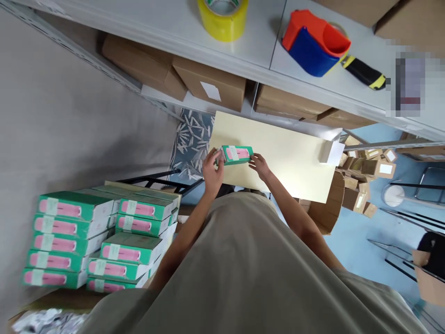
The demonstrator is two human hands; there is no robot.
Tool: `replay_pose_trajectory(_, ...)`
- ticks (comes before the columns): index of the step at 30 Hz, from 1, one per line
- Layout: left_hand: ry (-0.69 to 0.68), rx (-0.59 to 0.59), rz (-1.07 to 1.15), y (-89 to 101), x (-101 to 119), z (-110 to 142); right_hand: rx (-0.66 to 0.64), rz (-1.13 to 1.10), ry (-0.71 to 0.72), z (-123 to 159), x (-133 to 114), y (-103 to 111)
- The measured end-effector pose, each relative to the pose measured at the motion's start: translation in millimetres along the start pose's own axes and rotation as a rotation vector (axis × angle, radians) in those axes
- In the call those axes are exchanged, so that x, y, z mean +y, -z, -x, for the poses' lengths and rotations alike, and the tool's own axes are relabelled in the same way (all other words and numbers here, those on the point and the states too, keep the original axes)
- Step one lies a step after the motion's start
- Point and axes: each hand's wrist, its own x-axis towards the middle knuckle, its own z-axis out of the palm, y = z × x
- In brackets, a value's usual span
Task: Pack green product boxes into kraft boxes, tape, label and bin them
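Note:
A small green box with a pink printed picture and a pale label is held level above the cream tabletop. My left hand closes round its left end, thumb on the near side. At that end something greyish shows by the thumb; whether it is a flap or another piece I cannot tell. Fingers of my right hand pinch the box's right end. A white block-shaped box stands at the table's right end, away from both hands.
Stacked green boxes stand at lower left. A shelf overhead carries yellow tape, an orange-blue tape dispenser and a black-yellow handle. Cartons fill the shelf below. An open carton and small boxes lie right.

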Motion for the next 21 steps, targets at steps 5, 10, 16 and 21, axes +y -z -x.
replay_pose_trajectory(5, 0.284, 0.089, 0.168, 12.7, -36.1, -22.8, 0.069, 0.306, 0.179, -66.7, -46.1, -51.1)
replay_pose_trajectory(10, 0.381, -0.056, 0.215, 7.6, -55.7, -47.6, 0.014, 0.743, 0.345, -132.3, -83.0, -86.6)
replay_pose_trajectory(16, 0.465, -0.206, 0.142, -3.1, -69.4, -57.4, -0.014, 0.802, 0.439, -155.9, -84.6, -97.8)
replay_pose_trajectory(21, 0.453, -0.134, 0.24, 0.4, -60.3, -18.4, 0.067, 0.77, 0.573, -108.3, -70.0, -90.4)
